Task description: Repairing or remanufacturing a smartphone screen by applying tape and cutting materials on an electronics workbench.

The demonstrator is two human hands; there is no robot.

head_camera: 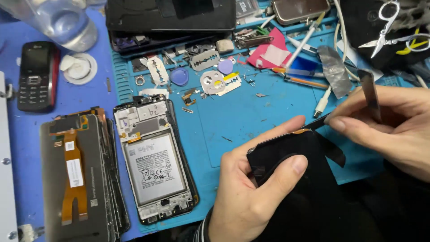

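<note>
Blue mat [251, 112]; left hand [251, 197] grips black panel [295, 179].

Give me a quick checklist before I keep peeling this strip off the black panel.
1. Left hand grips the black panel: ok.
2. Right hand pinches the dark strip: ok.
3. Strip free of tears: cannot tell.
4. Opened phone lies apart from the hands: ok.
5. Razor blades loose on the blue mat: not ok.
6. Scissors out of the way: ok.
</note>
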